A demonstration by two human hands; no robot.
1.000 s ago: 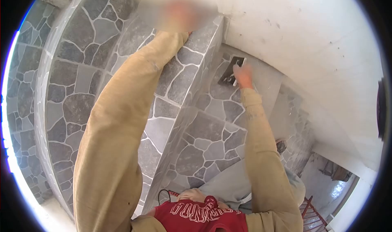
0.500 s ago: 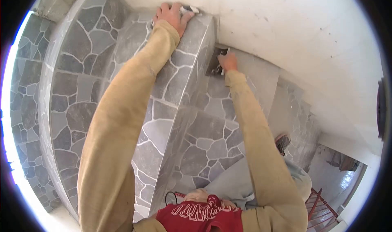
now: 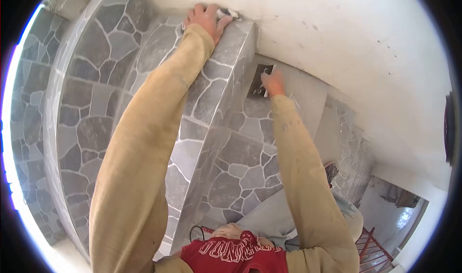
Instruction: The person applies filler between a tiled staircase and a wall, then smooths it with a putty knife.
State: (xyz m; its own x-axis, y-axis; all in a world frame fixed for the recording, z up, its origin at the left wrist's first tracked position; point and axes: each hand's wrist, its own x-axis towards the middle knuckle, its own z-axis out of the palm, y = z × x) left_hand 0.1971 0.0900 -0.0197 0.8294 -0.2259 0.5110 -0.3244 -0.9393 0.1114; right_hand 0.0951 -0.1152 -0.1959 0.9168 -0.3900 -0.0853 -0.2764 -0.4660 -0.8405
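My left hand is on the upper stone-patterned step, close to the wall. It grips what looks like a crumpled white and dark rag, which pokes out beside the thumb; the rest is hidden under the palm. Lower down and to the right, my right hand is closed around the handle of a flat rectangular trowel. White smears mark its dark blade, which lies over the plain grey part of the lower tread, a little away from the step's riser.
A pale wall runs along the far side of the stairs. More stone-patterned surfaces curve away at left. My shoe is on the lower right, and a red metal rack stands beyond my leg.
My right hand and the trowel have shifted slightly right and toward me, away from the riser. The left hand stays at nearly the same spot by the wall.
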